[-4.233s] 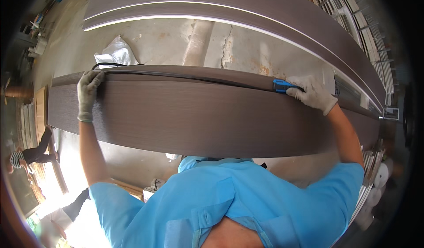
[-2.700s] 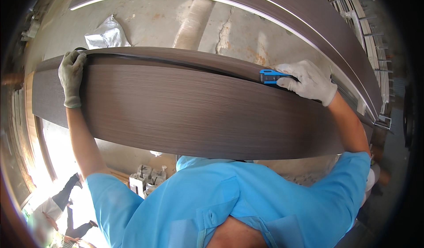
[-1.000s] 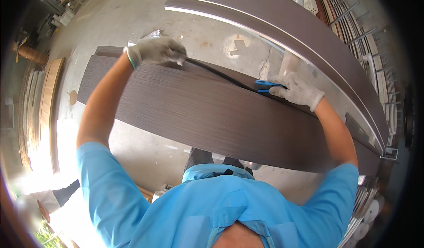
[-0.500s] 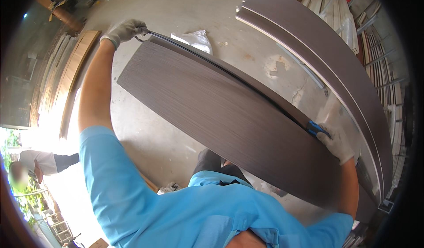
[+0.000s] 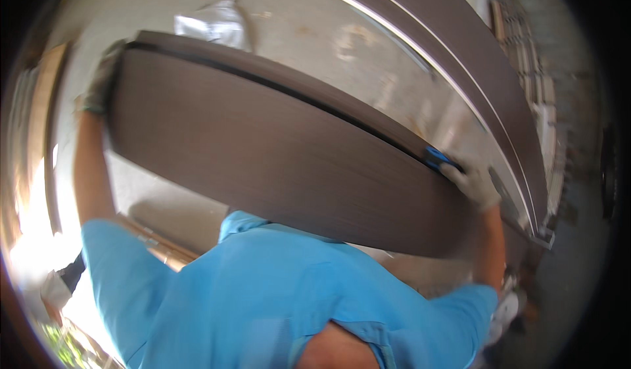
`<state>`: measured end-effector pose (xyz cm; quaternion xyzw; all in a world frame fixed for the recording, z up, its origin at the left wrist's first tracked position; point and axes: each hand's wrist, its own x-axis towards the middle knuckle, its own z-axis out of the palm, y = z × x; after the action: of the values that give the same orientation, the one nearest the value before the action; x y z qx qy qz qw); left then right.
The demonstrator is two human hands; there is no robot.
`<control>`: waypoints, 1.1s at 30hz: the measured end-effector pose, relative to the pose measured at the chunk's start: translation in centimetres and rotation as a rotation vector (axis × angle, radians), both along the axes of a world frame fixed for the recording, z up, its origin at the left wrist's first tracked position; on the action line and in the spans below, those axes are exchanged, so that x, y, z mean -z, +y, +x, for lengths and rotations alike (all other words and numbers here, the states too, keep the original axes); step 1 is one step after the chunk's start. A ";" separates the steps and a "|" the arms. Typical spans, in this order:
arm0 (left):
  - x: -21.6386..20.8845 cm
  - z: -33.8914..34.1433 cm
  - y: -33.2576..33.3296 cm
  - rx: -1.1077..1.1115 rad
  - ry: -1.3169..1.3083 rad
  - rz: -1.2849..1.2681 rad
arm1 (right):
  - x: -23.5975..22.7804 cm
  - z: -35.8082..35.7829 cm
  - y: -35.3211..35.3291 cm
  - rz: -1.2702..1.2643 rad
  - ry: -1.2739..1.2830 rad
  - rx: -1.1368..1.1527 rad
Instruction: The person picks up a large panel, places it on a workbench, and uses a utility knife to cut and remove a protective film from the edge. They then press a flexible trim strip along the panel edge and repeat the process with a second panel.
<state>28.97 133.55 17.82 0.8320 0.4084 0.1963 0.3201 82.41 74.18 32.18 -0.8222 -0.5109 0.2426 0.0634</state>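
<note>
A long brown wood-grain panel [image 5: 276, 145] lies across in front of me, with a black strip [image 5: 289, 90] running along its far side. Beyond the strip shows a narrower brown edge. My left hand [image 5: 105, 76], in a grey glove, is closed round the panel's left end; motion blurs its fingers. Toward the panel's right end, my gloved right hand [image 5: 476, 184] is closed on a blue and black hand tool [image 5: 436, 159], held at the strip. The tool's working end is hidden, so its exact kind does not show.
More long brown panels [image 5: 453, 47] with pale edges stand at the right. A silvery plastic sheet [image 5: 213, 26] lies on the concrete floor [image 5: 296, 34]. Boards [image 5: 49, 99] lean at the left, and stacked lengths [image 5: 536, 86] are at the far right.
My left hand has gone from holding up the black strip's end to the panel's left end. The strip now lies along the panel. The view has turned, and the tool stays in my right hand.
</note>
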 end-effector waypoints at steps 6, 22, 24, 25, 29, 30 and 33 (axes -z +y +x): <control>-1.0 0.9 0.1 -0.191 -0.166 -0.291 | -0.9 0.4 2.0 -0.092 0.199 -0.016; -2.7 3.7 -2.7 -0.110 0.001 -0.132 | 1.2 -5.9 16.4 0.046 0.088 -0.434; -2.6 3.9 -2.9 -0.085 -0.107 -0.150 | 1.7 -7.0 18.5 0.092 0.018 -0.505; -2.4 4.1 -3.1 -0.093 -0.139 -0.147 | 1.7 -7.5 19.4 0.119 -0.016 -0.536; -2.7 4.7 -3.9 -0.113 -0.174 -0.137 | 1.9 -10.0 23.2 0.144 0.022 -0.540; -2.8 4.8 -4.1 -0.137 -0.127 -0.152 | 1.9 -10.6 24.4 0.148 0.025 -0.558; -3.5 5.4 -5.0 -0.196 -0.078 -0.187 | 2.3 -12.6 28.1 0.148 -0.002 -0.602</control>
<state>34.40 128.51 21.27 0.7466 0.4914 0.2197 0.3910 69.80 102.24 29.90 -0.6273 -0.7479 0.2117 0.0477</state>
